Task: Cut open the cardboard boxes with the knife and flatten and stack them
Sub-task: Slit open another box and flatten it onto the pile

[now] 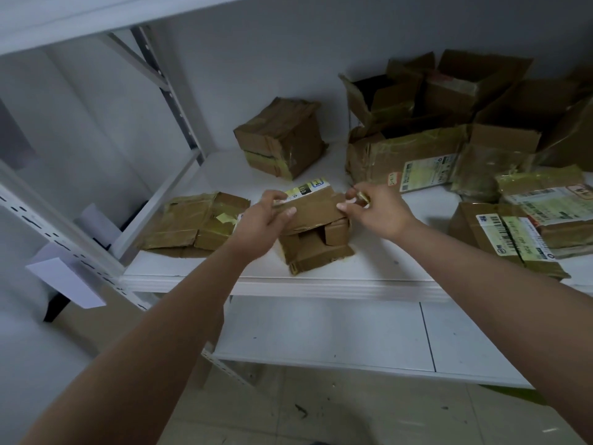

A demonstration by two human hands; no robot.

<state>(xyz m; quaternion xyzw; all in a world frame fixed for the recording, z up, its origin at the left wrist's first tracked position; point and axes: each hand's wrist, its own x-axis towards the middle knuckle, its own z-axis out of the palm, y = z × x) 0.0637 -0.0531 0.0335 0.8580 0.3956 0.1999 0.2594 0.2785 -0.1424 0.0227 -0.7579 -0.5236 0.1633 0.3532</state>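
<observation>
A small opened cardboard box (pixel 316 234) stands near the front edge of the white shelf (pixel 369 271), its flaps spread. My left hand (pixel 261 220) grips the box's upper flap at its left end. My right hand (pixel 375 207) pinches the flap's right end, and a small yellowish object, perhaps the knife (pixel 363 197), shows between its fingers. A flattened piece of cardboard (pixel 192 224) lies to the left of the box.
A taped closed box (pixel 280 136) sits behind. Several opened boxes (pixel 433 101) are piled at the back right, and flat labelled parcels (pixel 529 226) lie at the right. A lower shelf (pixel 321 332) and the metal upright (pixel 64 245) are nearby.
</observation>
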